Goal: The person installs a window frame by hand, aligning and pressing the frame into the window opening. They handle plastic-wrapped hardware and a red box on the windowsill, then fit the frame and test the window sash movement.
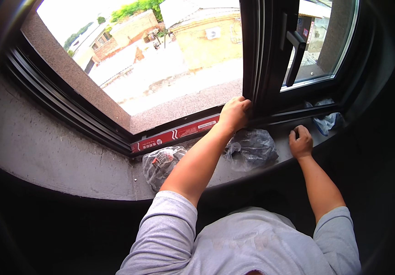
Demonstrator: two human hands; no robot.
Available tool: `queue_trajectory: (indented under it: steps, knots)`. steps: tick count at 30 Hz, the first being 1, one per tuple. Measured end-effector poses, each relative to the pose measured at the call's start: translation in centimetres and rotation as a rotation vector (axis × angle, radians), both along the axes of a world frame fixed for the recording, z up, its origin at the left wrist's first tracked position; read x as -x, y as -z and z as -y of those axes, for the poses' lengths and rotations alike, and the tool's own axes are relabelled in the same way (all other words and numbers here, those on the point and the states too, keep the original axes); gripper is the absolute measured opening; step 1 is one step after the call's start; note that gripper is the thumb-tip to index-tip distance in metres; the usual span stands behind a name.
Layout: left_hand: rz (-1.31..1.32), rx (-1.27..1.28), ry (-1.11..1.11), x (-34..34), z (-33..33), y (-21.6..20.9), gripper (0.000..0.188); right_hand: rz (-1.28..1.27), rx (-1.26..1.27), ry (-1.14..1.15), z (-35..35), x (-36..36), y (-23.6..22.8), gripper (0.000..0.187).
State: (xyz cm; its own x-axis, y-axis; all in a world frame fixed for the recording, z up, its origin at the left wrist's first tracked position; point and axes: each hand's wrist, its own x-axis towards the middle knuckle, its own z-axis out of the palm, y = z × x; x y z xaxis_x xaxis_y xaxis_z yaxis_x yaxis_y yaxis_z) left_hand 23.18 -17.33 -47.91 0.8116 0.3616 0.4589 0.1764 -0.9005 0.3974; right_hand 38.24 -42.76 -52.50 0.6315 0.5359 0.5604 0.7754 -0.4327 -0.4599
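Observation:
My left hand (pixel 235 112) reaches to the lower corner of the dark window frame (pixel 255 59), where the upright meets the bottom rail. Its fingers are curled against the frame, and whatever they pinch there is hidden. Over the sill, my right hand (pixel 301 141) is closed, with thumb and fingers bent toward each other. A small dark spot shows between them, too small to name. Below my left hand lies a crumpled clear plastic bag (pixel 252 149) with dark contents. Along the bottom rail runs a red protective strip (pixel 179 134) with white print.
Another clear plastic bag (pixel 158 165) rests beside my left forearm. A small bag with bluish contents (pixel 328 123) sits at the sill's right end. The grey sill (pixel 101 169) curves along the window. A black window handle (pixel 294 57) is on the right sash. Buildings show outside.

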Motion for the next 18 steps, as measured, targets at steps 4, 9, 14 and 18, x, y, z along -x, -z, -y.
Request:
queue_trajectory:
  steps: [4,9,14,18]
  knots:
    - [0.032,-0.005,0.027,0.2,-0.4,-0.1,0.005,-0.009,-0.003,-0.011,-0.1,0.1,0.0,0.011]
    - [-0.049,-0.02,0.019,0.1,-0.2,-0.4,0.008,-0.025,-0.006,-0.013,0.0,0.0,0.3,0.012]
    - [-0.103,-0.023,0.014,-0.5,0.1,-0.6,0.009,-0.023,0.007,-0.005,0.0,0.1,0.0,0.012]
    - [-0.107,-0.029,0.036,-0.7,0.0,-0.7,0.007,-0.01,0.001,0.0,0.2,0.0,0.2,0.012]
